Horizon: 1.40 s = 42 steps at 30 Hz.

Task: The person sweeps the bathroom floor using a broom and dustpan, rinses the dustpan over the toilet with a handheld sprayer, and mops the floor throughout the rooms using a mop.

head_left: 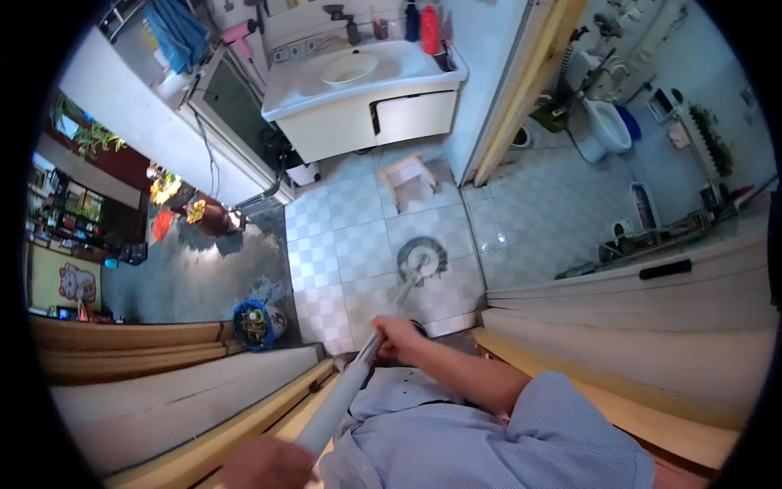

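Observation:
A mop with a round white head and a dark grey fringe [422, 257] rests on the tiled floor [354, 244]. Its pale handle [344, 399] runs up toward me at a slant. My right hand [397, 339] is closed around the shaft about halfway along, in front of my striped shirt. Lower down at the left, my left hand [269, 463] grips the top end of the handle; motion smears it somewhat. A small wooden stool [407, 178] stands on the tiles just beyond the mop head.
Ahead is a washbasin cabinet [366, 122]. A doorway [521, 90] on the right opens to a room with a toilet [604, 130]. On the left, a blue-lined bin [259, 324] and a brown vase [213, 220] stand on the grey floor. Wooden door frames flank me.

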Tool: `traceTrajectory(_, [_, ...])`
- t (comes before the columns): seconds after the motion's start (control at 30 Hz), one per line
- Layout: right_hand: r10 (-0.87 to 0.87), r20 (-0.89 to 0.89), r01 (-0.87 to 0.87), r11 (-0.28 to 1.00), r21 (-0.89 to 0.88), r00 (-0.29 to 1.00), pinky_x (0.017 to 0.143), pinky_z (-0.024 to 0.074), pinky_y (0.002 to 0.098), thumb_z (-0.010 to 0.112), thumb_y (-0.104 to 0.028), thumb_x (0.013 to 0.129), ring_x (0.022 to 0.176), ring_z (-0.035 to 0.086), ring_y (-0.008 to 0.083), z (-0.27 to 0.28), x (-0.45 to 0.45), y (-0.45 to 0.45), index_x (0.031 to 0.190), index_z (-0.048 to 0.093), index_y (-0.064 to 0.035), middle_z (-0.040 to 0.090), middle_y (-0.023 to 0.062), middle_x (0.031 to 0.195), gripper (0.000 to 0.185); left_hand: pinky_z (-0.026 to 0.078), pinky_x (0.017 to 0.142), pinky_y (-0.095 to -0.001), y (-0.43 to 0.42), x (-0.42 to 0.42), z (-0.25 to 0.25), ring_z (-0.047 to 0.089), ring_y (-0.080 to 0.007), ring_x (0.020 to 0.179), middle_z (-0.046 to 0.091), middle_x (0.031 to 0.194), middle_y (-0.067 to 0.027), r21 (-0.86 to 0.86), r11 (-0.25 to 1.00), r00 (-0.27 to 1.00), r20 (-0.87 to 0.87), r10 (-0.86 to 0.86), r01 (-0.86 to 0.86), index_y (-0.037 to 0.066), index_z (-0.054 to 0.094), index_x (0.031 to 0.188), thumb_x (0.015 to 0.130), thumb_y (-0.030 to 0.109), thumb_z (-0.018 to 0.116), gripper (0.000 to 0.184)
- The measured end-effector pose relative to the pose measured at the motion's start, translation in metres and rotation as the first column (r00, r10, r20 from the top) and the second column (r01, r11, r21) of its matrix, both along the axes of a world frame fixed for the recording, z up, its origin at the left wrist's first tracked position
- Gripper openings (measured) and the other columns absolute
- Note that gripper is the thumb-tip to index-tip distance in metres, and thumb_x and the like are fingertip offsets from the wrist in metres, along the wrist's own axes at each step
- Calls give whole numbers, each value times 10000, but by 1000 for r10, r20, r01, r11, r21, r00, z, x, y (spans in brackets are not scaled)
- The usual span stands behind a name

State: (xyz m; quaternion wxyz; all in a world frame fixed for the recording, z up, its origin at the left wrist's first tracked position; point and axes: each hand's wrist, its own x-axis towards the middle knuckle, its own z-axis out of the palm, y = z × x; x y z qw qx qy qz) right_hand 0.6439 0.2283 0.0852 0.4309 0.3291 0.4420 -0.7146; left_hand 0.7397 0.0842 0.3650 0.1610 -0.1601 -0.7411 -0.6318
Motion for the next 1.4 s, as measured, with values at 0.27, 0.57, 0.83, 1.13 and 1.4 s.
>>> traceTrajectory(0.27, [-223, -104, 231, 969, 82, 969, 447, 432, 271, 565, -250, 719, 411, 378, 104, -12, -50, 37, 606, 451, -108, 397, -5, 496, 214, 445, 441, -299, 11, -24, -37, 495, -186, 402, 462, 450, -78, 3, 992, 989, 78, 128, -129, 40, 425, 488, 726, 89, 527, 263])
traceTrajectory(0.57, [-427, -115, 428, 904, -20, 897, 443, 378, 271, 568, -219, 744, 429, 360, 99, 87, 3, 43, 601, 456, -118, 388, -11, 514, 208, 389, 410, -275, -16, -17, 29, 405, -150, 390, 472, 475, -68, 360, 804, 876, -284, -389, 473, 94, 387, 493, 766, 131, 509, 301])
traceTrajectory(0.83, [-727, 62, 728, 685, 2, 684, 520, 454, 296, 534, -171, 756, 552, 512, 171, -33, -1, 77, 643, 458, -73, 495, 50, 616, 168, 456, 566, -314, -2, -71, -35, 530, -194, 493, 527, 554, -61, -191, 899, 899, 284, -333, 393, -4, 488, 539, 723, 59, 512, 195])
traceTrajectory(1.13, [-643, 17, 616, 740, 269, 765, 457, 423, 345, 513, -75, 630, 549, 511, 213, -78, -81, 96, 641, 448, -63, 465, 86, 619, 67, 442, 747, -373, 12, -105, -98, 533, -189, 581, 541, 565, -66, 147, 848, 802, 275, -530, 509, 9, 518, 529, 688, 9, 563, 165])
traceTrajectory(1.4, [-566, -150, 586, 789, 187, 810, 414, 396, 346, 532, -86, 635, 498, 479, 212, -120, -203, 192, 645, 474, -50, 461, 95, 598, 70, 451, 652, -345, 124, -186, -136, 503, -219, 539, 480, 533, -40, -120, 842, 849, 139, -510, 526, 77, 437, 522, 637, -10, 633, 244])
